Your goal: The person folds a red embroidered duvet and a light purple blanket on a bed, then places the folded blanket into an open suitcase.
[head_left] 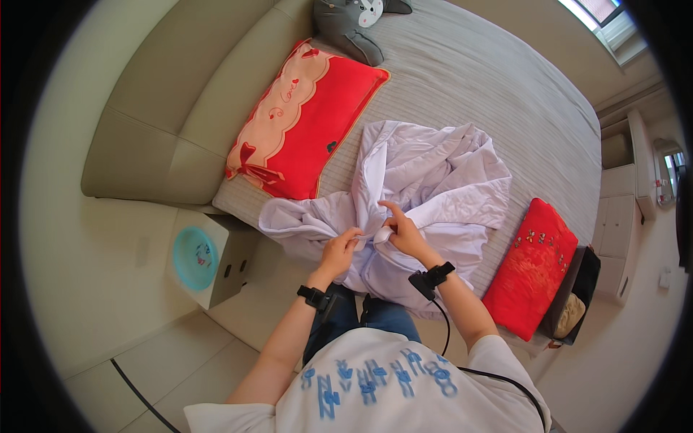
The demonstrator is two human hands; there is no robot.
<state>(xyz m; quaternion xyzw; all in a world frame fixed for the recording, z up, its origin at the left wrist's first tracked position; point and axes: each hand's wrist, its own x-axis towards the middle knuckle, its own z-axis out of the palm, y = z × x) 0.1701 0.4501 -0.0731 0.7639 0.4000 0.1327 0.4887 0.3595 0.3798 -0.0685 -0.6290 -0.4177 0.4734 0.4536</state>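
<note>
A crumpled pale lilac garment (433,180) lies spread on the grey striped bed (498,79), hanging over its near edge. My left hand (341,247) pinches a fold of the fabric near the bed's edge. Right beside it, my right hand (401,229) grips the same bunched part, its index finger sticking up. Both wrists wear black bands, and a cable runs from the right one.
A large red and peach pillow (303,119) lies left of the garment. A smaller red pillow (533,263) sits at the bed's right edge. A grey plush toy (354,25) rests at the head. A white bedside cabinet (213,256) bears a turquoise dish (195,256).
</note>
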